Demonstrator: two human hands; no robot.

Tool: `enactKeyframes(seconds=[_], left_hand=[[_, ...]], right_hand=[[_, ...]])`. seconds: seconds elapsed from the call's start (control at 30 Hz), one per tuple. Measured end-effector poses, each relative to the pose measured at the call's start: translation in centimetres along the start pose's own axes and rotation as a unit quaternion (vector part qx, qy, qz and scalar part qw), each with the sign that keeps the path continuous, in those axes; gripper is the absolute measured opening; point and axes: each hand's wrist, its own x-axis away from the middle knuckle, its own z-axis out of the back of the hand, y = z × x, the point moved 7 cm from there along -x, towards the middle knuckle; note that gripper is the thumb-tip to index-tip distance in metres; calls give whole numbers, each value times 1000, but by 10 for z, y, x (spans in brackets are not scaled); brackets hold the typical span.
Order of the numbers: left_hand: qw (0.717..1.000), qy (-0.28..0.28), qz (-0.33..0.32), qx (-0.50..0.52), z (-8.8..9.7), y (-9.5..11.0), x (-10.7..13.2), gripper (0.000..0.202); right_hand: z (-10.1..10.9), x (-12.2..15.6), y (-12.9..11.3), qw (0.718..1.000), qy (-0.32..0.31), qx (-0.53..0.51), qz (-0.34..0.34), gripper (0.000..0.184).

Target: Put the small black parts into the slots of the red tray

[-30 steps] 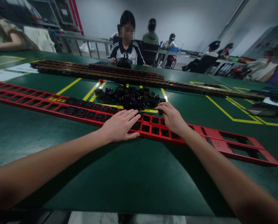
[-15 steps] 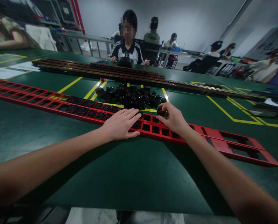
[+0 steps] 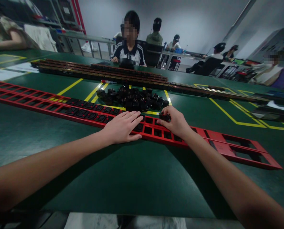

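My left hand lies flat, fingers stretched, across a long red rail with two rows of rectangular openings. Black power sockets fill several openings to the left of that hand, and part of another shows beside its fingertips. My right hand pinches a small black socket between thumb and fingers, just above the upper row of the rail. Beyond the rail, close to both hands, lies a heap of loose black sockets. The palm hides the part of the rail beneath it.
Long dark rails lie stacked across the far side of the green table. Yellow tape lines mark the tabletop. White paper lies at left. A person sits opposite; other people sit farther back.
The socket in my right hand has tilted slightly and sits a little lower against the rail. My left hand stays in place on the rail. The view has shifted slightly.
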Motion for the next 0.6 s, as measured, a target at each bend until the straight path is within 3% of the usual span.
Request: enactKeyframes(seconds=[0.43, 0.6], left_hand=[[999, 22, 9, -28, 3, 0, 2, 72], [999, 28, 17, -27, 3, -1, 3, 71]], right_hand=[[1, -1, -4, 999, -24, 30, -2, 32], [11, -1, -1, 999, 33, 29, -20, 31]])
